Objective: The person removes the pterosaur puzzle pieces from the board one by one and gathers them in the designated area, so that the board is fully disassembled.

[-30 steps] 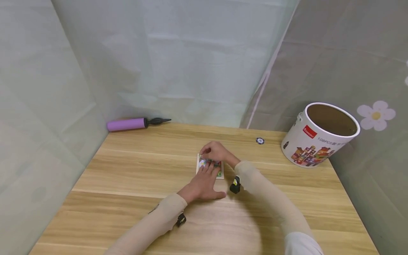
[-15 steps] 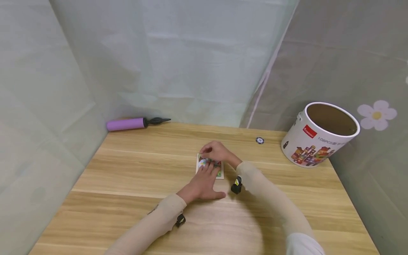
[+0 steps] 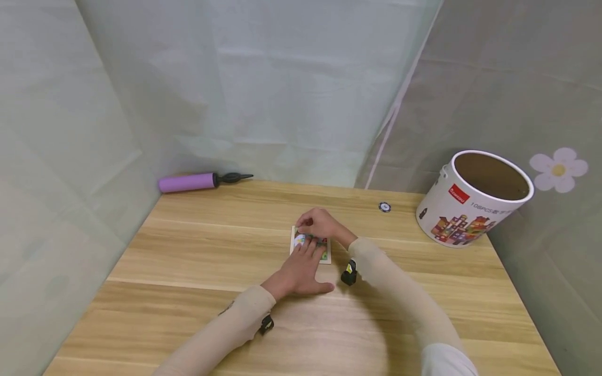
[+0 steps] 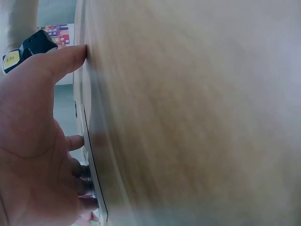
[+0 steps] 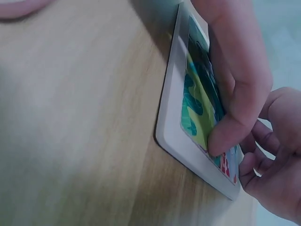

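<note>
A small flat picture board (image 3: 326, 260) with a pale raised rim lies on the table under both hands. Its colourful picture (image 5: 195, 96) shows green, yellow and red in the right wrist view. My left hand (image 3: 303, 269) reaches over it from the near side, fingers spread and resting on the picture. Its thumb sticks out to the right, down at the wood. My right hand (image 3: 319, 223) is at the board's far edge, fingers curled and thumb and forefinger close together at the far left corner. I cannot tell whether a piece is between these fingertips.
A purple hand pump (image 3: 188, 183) with a black nozzle lies at the back left. A round blue-and-white chip (image 3: 384, 207) is at the back right. Beside it stands a large white bucket (image 3: 435, 219) with printed blocks. Fabric walls (image 3: 291, 94) enclose the table (image 3: 211, 261).
</note>
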Available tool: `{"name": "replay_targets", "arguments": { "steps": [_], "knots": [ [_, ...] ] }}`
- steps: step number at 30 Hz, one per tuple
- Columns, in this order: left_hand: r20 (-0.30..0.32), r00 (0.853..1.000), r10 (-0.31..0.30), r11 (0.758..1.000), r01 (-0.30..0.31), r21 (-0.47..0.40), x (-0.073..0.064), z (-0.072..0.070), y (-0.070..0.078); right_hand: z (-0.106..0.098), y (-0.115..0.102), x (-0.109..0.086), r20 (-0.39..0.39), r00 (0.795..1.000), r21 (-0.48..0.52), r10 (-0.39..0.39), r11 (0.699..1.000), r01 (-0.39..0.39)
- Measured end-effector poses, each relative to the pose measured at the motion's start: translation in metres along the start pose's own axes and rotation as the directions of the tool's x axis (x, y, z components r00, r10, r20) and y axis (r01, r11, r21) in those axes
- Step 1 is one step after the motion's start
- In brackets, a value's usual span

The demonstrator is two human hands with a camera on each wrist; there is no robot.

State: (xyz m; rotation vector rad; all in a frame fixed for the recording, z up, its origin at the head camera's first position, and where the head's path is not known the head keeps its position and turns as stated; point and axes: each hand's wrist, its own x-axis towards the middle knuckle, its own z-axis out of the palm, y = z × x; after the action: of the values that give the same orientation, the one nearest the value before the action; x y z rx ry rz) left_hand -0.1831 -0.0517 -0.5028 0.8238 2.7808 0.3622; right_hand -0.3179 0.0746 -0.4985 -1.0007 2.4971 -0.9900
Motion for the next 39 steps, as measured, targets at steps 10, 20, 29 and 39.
{"name": "replay_targets", "arguments": {
  "steps": [10,20,29,39],
  "knots": [
    [-0.018,1.0,0.003,1.0,-0.004,-0.014,0.0,0.002,0.001,-0.004,0.006,-0.004,0.011,0.999,0.114,0.038,0.993,-0.039],
    [-0.007,1.0,-0.006,1.0,0.006,-0.006,0.0,0.001,0.002,-0.032,0.014,-0.023,-0.069,0.991,0.231,0.112,0.968,-0.093],
    [0.007,1.0,-0.019,1.0,0.019,0.015,-0.001,0.001,0.001,-0.072,0.031,-0.062,-0.172,0.974,0.172,0.15,0.978,-0.12],
    [0.004,0.999,-0.039,0.999,0.039,0.02,-0.002,0.001,0.001,-0.086,0.054,-0.096,-0.166,0.973,0.096,0.162,0.984,-0.147]
  ]
}}
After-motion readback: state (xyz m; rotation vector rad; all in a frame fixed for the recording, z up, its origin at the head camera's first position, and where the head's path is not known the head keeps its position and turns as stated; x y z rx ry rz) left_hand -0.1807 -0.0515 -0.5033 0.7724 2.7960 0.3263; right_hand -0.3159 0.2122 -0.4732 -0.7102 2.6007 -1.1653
